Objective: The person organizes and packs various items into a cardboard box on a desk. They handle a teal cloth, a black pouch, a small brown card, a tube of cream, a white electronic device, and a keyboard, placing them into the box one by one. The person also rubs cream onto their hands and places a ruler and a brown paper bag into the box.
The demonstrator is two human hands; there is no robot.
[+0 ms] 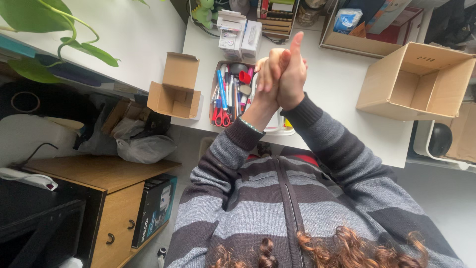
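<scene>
My left hand (267,74) and my right hand (293,74) are pressed together above the white desk (342,94), both raised off its surface. The right hand wraps around the left, with one digit pointing straight away from me. Nothing shows between the palms. Both arms wear a grey and dark striped knitted sleeve. Directly under the hands lies an open tray (229,94) packed with pens, markers and red-handled scissors (221,117).
A small open cardboard box (174,92) sits at the desk's left edge and a large open one (416,82) at the right. White cartons (240,32) and shelves stand at the back. A wooden cabinet (106,198), plastic bags (144,148) and plant leaves (34,20) are on the left.
</scene>
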